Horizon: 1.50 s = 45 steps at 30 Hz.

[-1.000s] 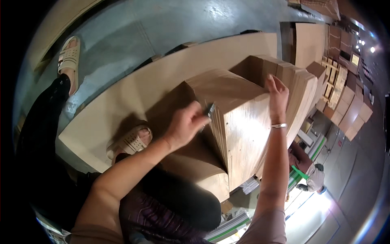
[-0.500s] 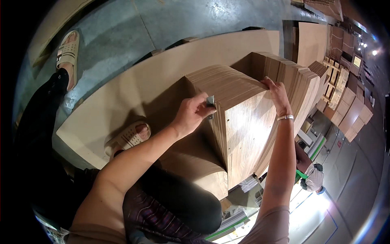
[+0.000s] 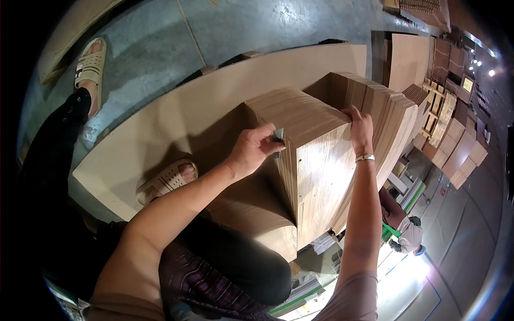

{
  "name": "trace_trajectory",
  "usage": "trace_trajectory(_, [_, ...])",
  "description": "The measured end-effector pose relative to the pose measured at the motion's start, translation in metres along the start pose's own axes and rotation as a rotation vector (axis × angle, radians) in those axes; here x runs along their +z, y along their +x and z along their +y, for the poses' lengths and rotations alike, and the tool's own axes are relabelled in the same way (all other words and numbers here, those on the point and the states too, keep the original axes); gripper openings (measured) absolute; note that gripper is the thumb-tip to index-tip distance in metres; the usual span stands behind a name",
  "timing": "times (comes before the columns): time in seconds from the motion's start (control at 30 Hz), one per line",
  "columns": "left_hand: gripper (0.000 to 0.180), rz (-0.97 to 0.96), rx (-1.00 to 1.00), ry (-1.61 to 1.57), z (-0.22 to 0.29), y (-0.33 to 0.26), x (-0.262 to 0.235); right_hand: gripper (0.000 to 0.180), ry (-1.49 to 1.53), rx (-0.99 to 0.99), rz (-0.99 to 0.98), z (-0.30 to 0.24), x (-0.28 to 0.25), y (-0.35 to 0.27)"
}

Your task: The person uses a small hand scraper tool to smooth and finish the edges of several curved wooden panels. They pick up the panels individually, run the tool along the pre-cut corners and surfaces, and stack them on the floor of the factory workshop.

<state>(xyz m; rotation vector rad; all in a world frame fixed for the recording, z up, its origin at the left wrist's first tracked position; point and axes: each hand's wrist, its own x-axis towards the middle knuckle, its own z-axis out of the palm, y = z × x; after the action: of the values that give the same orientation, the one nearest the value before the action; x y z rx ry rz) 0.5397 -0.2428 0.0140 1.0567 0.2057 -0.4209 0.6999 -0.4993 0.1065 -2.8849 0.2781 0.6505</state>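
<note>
A tall stack of wood-grain panels (image 3: 321,184) stands in front of me, its glossy front face drilled with small holes. In my left hand (image 3: 249,148), a small grey-green folded piece (image 3: 278,135) is pinched between thumb and fingers, against the near left edge of the stack. Its exact kind is unclear. My right hand (image 3: 362,131) is closed over the far right corner of the front panel, with the fingertips partly hidden behind the edge. A metal bracelet sits on that wrist.
Beside the stack rises another pile of panels (image 3: 393,107). A lower stack (image 3: 273,238) lies near my knee. All rest on a broad beige board (image 3: 225,88). My sandalled foot (image 3: 170,181) stands on it. Farther right are a wooden pallet (image 3: 441,112) and a co-worker (image 3: 409,235).
My right hand has shifted slightly left along the panel's edge. The small piece in my left hand has tilted a little; that hand stays nearly in place.
</note>
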Motion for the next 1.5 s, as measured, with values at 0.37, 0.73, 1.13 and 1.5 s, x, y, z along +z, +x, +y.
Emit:
trace_trajectory(0.37, [0.021, 0.043, 0.156, 0.124, 0.022, -0.008, 0.004, 0.051, 0.002, 0.1, 0.319, -0.061, 0.003, -0.038])
trace_trajectory(0.73, [0.023, -0.051, 0.17, 0.026, 0.022, 0.002, -0.002, 0.048, 0.073, 0.094, 0.433, -0.051, 0.014, -0.037])
trace_trajectory(1.13, [0.016, -0.028, 0.089, -0.058, 0.021, -0.001, 0.005, 0.046, 0.122, 0.047, 0.455, -0.044, 0.017, -0.032])
trace_trajectory(1.5, [0.019, 0.208, 0.294, 0.436, 0.04, -0.014, 0.011, 0.047, 0.112, 0.109, 0.443, -0.048, 0.015, -0.033])
